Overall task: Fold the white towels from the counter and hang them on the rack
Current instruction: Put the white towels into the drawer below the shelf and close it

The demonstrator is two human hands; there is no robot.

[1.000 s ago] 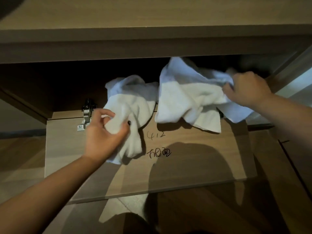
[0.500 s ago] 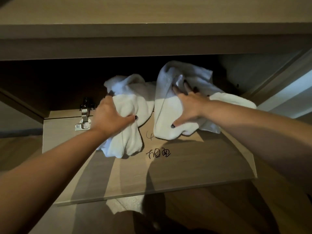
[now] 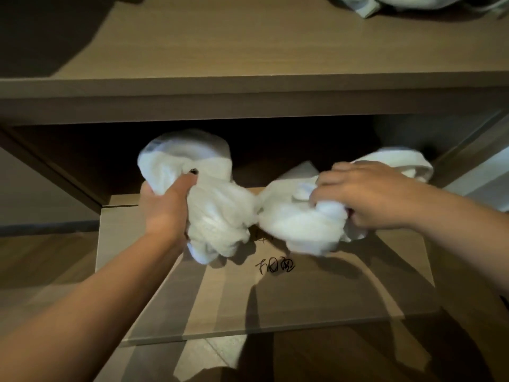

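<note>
Two crumpled white towels are bunched in front of an open dark cabinet under the wooden counter. My left hand (image 3: 165,208) grips the left towel (image 3: 214,210), thumb dug into its upper folds, and the towel hangs down past my wrist. My right hand (image 3: 366,197) grips the right towel (image 3: 300,224), fingers curled into the cloth. A tail of that towel trails back to the right into the cabinet opening. The two bundles touch in the middle, above the lowered cabinet door. No rack is in view.
The lowered wooden door panel (image 3: 316,299) carries black handwritten marks (image 3: 275,267). The counter top (image 3: 248,45) spans the upper frame, with more pale cloth (image 3: 413,4) at its far right edge. Wooden flooring lies below and to the left.
Both towels have been gathered into tight bunches and lifted off the door panel. My right hand went from flat on its towel to gripping it. The view tilted up, showing the counter top.
</note>
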